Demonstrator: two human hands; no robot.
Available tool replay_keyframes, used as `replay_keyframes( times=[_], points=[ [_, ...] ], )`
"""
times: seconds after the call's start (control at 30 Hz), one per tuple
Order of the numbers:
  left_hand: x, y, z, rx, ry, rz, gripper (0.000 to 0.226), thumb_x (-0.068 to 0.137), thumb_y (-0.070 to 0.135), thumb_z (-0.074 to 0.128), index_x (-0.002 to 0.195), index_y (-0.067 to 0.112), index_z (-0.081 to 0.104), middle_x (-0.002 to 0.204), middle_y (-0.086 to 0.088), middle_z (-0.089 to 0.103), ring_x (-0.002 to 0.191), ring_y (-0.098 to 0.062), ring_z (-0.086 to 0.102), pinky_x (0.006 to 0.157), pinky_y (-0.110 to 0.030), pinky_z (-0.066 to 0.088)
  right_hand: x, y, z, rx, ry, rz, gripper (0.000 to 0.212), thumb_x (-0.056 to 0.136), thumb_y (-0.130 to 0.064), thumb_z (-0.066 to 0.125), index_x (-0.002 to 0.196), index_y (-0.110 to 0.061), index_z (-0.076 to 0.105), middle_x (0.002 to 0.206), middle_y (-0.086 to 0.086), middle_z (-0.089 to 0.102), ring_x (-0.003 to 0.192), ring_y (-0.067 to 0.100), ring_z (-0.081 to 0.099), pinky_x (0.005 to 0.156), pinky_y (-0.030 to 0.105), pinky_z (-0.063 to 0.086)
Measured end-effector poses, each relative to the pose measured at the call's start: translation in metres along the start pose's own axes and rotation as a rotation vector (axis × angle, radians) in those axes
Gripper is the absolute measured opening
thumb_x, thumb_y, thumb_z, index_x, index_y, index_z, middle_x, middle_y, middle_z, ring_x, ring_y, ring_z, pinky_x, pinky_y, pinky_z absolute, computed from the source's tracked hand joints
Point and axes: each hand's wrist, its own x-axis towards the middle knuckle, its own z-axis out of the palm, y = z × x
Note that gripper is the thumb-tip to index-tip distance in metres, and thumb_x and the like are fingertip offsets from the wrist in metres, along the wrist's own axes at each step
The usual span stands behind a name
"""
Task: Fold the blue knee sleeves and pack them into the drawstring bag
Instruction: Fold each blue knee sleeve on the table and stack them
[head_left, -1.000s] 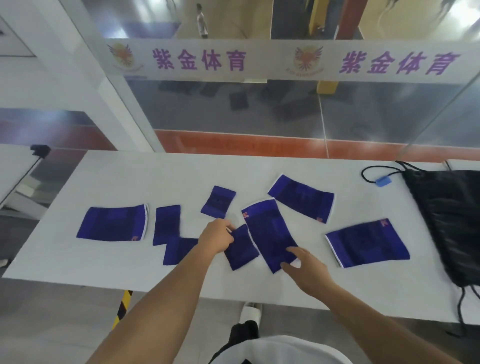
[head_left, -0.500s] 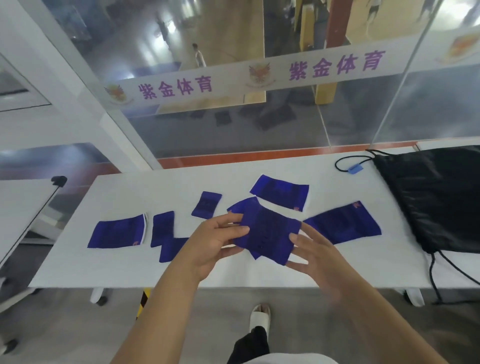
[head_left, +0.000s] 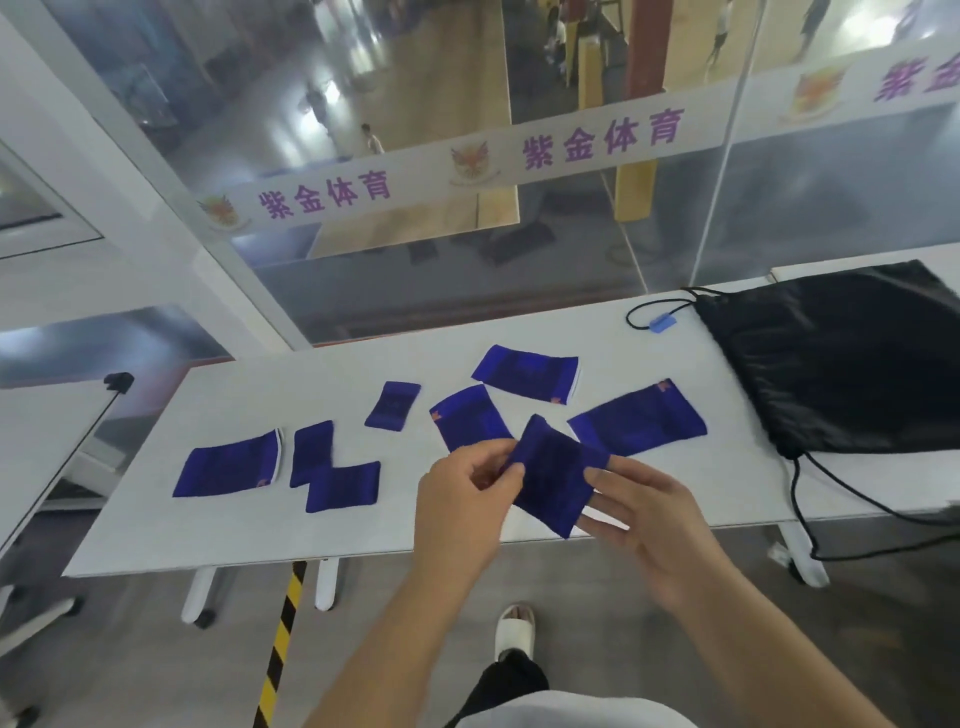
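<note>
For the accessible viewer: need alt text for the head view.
A person's left hand and right hand pinch a small blue sleeve between them over a white table. Other blue sleeves lie flat across the table, and a black drawstring bag lies at its right end.

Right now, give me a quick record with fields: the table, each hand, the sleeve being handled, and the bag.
White table: seven blue fabric pieces lying flat
Left hand: pinches the left edge of an eighth piece, a small blue fabric knee sleeve, held over the table's near edge
Right hand: grips that sleeve's right side, thumb on top
Black drawstring bag: flat at the table's right end, untouched
Blue cord toggle: on the table, beside the bag's cord end
</note>
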Motion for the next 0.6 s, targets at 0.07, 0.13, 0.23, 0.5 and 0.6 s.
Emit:
replay_keyframes(
  times=[0.07,0.13,0.23,0.5,0.6],
  points=[
    [-0.016,0.01,0.011,0.153,0.058,0.198,0.022,0.091,0.024,0.069,0.111,0.032,0.073,0.098,0.02,0.069,0.092,-0.001,0.065,0.078,-0.015,0.051,-0.014,-0.007,0.001,0.012,-0.023,-0.072,0.018,0.092,-0.002,0.063,0.108,0.003,0.069,0.104,0.018,0.076,0.098,0.033,0.074,0.084,0.044,0.06],
    [-0.032,0.014,0.022,0.282,0.102,0.369,0.024,0.09,0.03,0.067,0.113,0.033,0.073,0.101,0.018,0.068,0.09,-0.003,0.061,0.077,-0.018,0.05,-0.026,-0.01,-0.001,0.075,-0.021,-0.107,0.018,0.094,-0.002,0.06,0.108,0.001,0.07,0.104,0.019,0.076,0.099,0.034,0.073,0.083,0.044,0.059],
    [-0.049,0.012,0.04,0.36,0.16,0.56,0.029,0.085,0.036,0.061,0.111,0.03,0.074,0.1,0.015,0.068,0.087,-0.004,0.057,0.073,-0.025,0.052,-0.041,-0.014,-0.006,0.18,-0.032,-0.121,0.03,0.094,-0.012,0.059,0.118,0.004,0.065,0.114,0.021,0.073,0.106,0.036,0.07,0.086,0.046,0.058],
    [-0.074,0.01,0.046,0.255,0.113,0.653,0.032,0.087,0.044,0.064,0.116,0.032,0.07,0.112,0.018,0.063,0.103,0.0,0.055,0.088,-0.021,0.047,-0.069,-0.01,-0.028,0.136,-0.036,-0.207,0.026,0.09,-0.009,0.066,0.116,-0.002,0.069,0.114,0.018,0.074,0.106,0.036,0.071,0.089,0.049,0.055],
    [-0.068,0.019,0.026,-0.084,-0.072,0.175,0.035,0.085,0.042,0.074,0.119,0.038,0.066,0.118,0.022,0.063,0.111,0.002,0.058,0.086,-0.013,0.049,-0.073,-0.01,-0.034,0.046,-0.061,-0.201,0.028,0.09,-0.007,0.065,0.117,-0.001,0.069,0.115,0.019,0.073,0.108,0.036,0.07,0.091,0.052,0.056]
  ],
)
